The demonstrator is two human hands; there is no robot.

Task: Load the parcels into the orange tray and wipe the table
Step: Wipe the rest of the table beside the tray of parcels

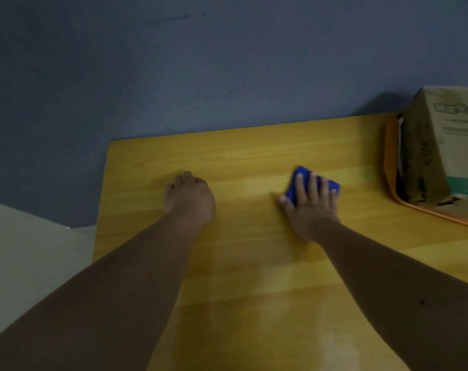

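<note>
Blue cloth (pixel 314 184), centre right: soft, light, pliant; pressed flat under spread right hand (pixel 311 207); left hand (pixel 190 199) loosely curled, empty.

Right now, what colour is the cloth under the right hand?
Blue; the small folded cloth shows best in the head view, pressed flat by the right hand.

Lighting is dim overall. The yellow wood-grain table (pixel 254 156) carries a pale sheen toward its near edge. The brown printed cardboard box (pixel 447 145) casts a soft shadow on the blue-grey wall (pixel 120 62). Focus is soft throughout; box lettering is illegible. Wide-angle distortion tilts table edges.
</note>
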